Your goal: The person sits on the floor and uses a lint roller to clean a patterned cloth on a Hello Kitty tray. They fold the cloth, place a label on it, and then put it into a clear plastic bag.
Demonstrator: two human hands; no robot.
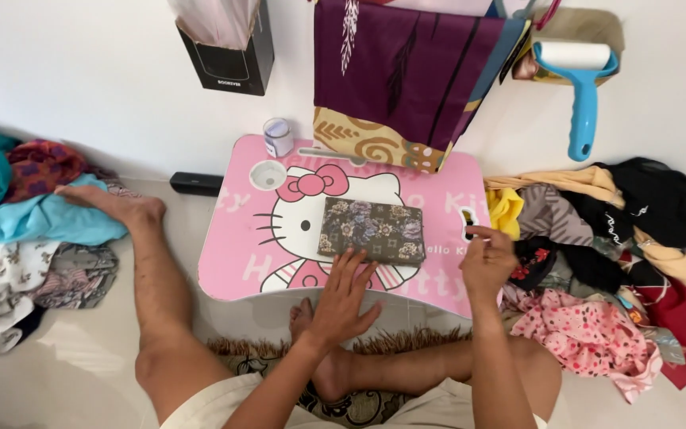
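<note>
One dark floral folded cloth (371,230) lies finished mid-table on the pink cartoon lap table (232,262); the flat, released left hand (343,298) presses its near edge, the right hand (486,258) pinches something too small to identify, and heaps of unfolded clothes (597,238) remain.

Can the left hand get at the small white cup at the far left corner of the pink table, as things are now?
Probably yes. The left hand lies flat at the near edge of the folded floral cloth, and the white cup stands uncovered beyond it. Only bare pink table lies between them, though it means a forward stretch.

The folded floral cloth (371,230) looks soft and matt on the smooth, faintly glossy pink desk (232,254). The lint roller (583,87), upper right, has a shiny blue plastic handle.
</note>
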